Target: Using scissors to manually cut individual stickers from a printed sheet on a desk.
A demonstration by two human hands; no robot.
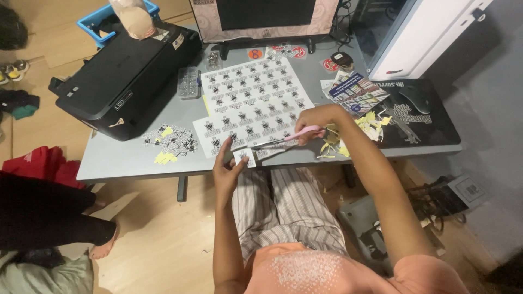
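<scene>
A person seated at a grey table (pixel 125 163) cuts small printed labels from a sheet, the right hand (pixel 313 121) closed through the pink handles of a pair of scissors (pixel 283 139) while the left hand (pixel 227 167) pinches a single cut label (pixel 245 157) between thumb and fingers just at the table's near edge. The blade tips lie close to the left fingers, so a hurried snip could nick them or slice into the label's printed pattern; the loose label could also slip off the edge to the floor. The label is a small white rectangle with a dark barcode-like mark. Behind it lie two label sheets (pixel 251 98), a heap of cut labels (pixel 171 140) to the left beside a black printer (pixel 128 73), and yellow paper trimmings (pixel 362 128) to the right.
</scene>
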